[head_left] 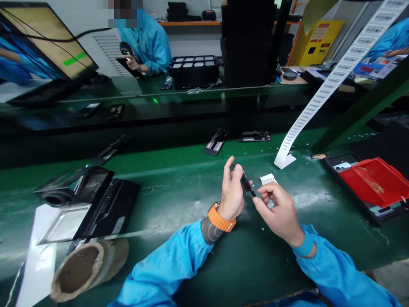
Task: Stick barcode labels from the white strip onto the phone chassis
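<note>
We count one slim dark device (246, 183) gripped in the fingers of the left hand (232, 194); those of the right hand (280, 209) curl at its near end, contact unclear; just beyond the left fingertips, two phone-like units (216, 143); beyond the right, one label strip (325, 89)

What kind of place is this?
It looks like an electronics workshop or factory. Phone-like devices with inner parts showing lie on the green workbench, there's a long strip of barcode labels, and several people wear blue jackets.
</note>
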### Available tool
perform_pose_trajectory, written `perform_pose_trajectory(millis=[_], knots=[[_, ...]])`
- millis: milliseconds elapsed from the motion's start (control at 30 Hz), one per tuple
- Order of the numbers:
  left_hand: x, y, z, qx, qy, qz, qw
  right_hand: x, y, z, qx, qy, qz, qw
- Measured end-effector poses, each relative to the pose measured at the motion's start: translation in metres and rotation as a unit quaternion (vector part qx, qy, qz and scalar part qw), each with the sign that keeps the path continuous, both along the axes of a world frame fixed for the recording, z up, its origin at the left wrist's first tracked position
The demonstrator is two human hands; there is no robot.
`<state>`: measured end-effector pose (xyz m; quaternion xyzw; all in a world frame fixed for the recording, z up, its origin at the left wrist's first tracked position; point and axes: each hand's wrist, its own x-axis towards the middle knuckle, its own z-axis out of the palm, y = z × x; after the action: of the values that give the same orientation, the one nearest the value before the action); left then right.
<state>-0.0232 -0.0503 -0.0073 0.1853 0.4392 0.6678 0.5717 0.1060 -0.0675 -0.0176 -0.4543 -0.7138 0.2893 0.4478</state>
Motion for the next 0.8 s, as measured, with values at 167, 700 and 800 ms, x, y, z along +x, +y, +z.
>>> perform_pose_trajectory(millis=[167,700,800], knots=[[0.004,-0.007,-0.015,0.069,0.043,0.001,0.997,-0.004,-0.005,0.006,-0.018,-0.016,0.03,0.999],[-0.062,0.013,0.021,-0.07,0.158,-0.436,0.883,0.029,0.017,0.013,0.225,-0.268,0.193,0.917],[-0.085,0.052,0.012,-0.1,0.104,-0.288,0.947,0.057,0.025,0.02,0.211,-0.193,0.09,0.954]])
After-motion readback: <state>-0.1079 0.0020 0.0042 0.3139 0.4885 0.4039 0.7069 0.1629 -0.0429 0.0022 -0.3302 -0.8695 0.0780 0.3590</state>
